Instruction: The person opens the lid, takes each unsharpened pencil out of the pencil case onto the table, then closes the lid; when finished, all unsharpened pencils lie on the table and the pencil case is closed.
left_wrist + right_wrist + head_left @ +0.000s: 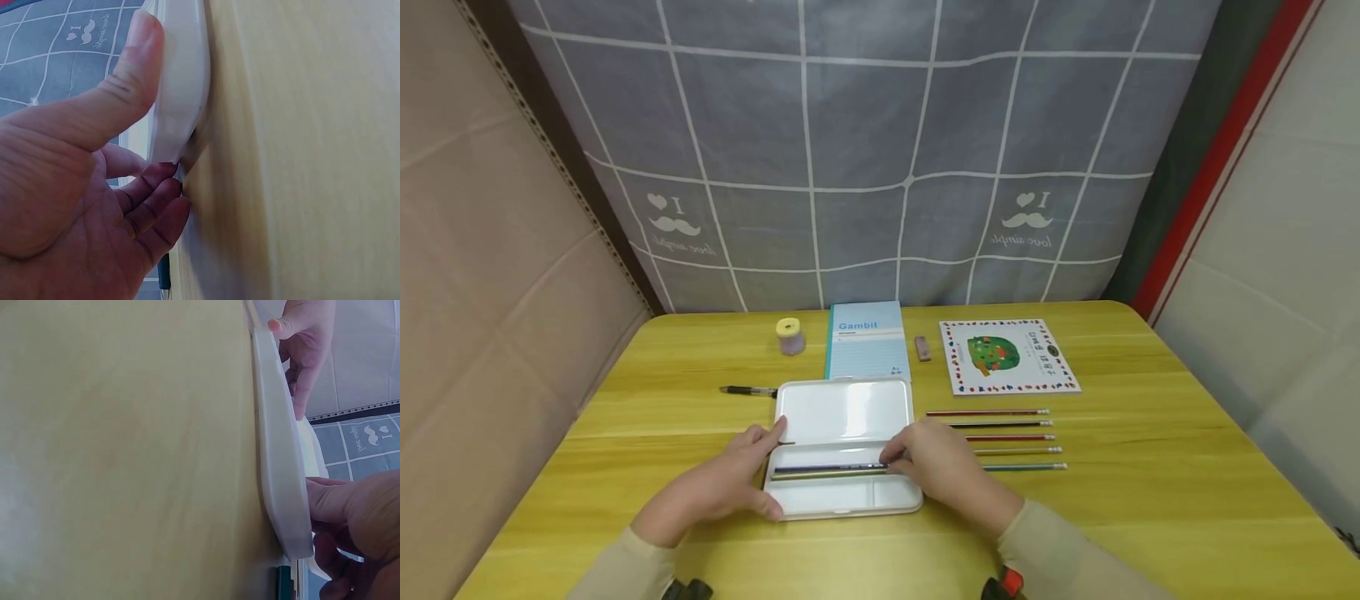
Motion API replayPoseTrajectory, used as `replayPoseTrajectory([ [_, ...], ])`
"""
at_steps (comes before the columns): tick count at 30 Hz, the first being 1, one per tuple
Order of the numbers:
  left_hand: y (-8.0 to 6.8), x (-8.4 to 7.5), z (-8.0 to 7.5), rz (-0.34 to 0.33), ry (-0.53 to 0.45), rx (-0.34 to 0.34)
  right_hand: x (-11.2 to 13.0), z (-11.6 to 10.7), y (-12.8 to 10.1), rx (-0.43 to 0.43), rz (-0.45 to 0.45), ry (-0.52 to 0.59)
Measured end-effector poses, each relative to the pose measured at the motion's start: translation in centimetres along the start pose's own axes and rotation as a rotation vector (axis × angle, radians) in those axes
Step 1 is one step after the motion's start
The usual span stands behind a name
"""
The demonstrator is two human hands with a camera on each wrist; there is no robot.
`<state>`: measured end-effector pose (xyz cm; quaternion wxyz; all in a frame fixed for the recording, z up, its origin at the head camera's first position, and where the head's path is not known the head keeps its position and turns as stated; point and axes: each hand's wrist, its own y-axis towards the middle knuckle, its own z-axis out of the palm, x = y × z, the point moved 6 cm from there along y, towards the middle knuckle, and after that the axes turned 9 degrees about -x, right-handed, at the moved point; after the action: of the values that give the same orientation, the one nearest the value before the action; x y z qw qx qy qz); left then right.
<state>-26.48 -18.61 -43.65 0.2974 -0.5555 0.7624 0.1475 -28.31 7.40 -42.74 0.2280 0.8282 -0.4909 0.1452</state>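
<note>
**A:** What lies in front of the person?

**B:** An open white pencil case (844, 417) sits on a yellow wooden table (1150, 500), near the front edge and roughly centred. Two pencils (831, 471) lie lengthwise inside it, side by side.

**A:** What is the left hand doing?

**B:** The left hand (730, 479) holds the case's left end. The thumb presses on the near corner, and the other fingers curl round the left edge. The left wrist view shows the thumb flat on the white rim and the fingertips tucked against the case's side at the table surface.

**A:** And the right hand?

**B:** The right hand (943, 462) rests at the case's right end. Its fingertips are at the ends of the two pencils inside. Whether it pinches them or only touches them cannot be told. The right wrist view shows its fingers against the case's rim.

**A:** What else is on the table?

**B:** Five more pencils (1007, 439) lie in a row just right of the case, with the right hand over their left ends. Behind the case are a blue notebook marked Gambit (867, 340), a small eraser (922, 348), a picture booklet (1006, 356) and a yellow-capped sharpener (790, 335). A black pen (747, 390) lies to the left. A grey checked curtain (865, 150) hangs behind.
</note>
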Motion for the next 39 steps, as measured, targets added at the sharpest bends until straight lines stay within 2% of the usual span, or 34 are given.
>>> replayPoseTrajectory([
  [9,-0.1,0.1,0.1,0.018,0.003,-0.013,0.3,-0.6,-0.7,-0.097,-0.023,-0.025],
  [17,-0.2,0.1,0.1,0.002,-0.007,-0.013,-0.6,-2.8,-1.5,-0.200,-0.045,-0.035],
  [23,-0.1,0.2,0.1,0.001,0.009,-0.010,-2.2,-4.5,-2.4,-0.248,0.049,-0.011],
  [29,-0.1,0.3,0.1,-0.006,0.012,-0.004,-4.1,-6.6,-3.5,-0.270,0.101,-0.024],
  [34,-0.2,0.2,0.0,-0.007,0.007,0.002,-6.0,-8.8,-4.9,-0.253,0.159,-0.040],
  [39,-0.1,0.0,-0.1,-0.007,-0.001,0.008,-8.1,-10.0,-6.7,-0.220,0.203,-0.066],
])
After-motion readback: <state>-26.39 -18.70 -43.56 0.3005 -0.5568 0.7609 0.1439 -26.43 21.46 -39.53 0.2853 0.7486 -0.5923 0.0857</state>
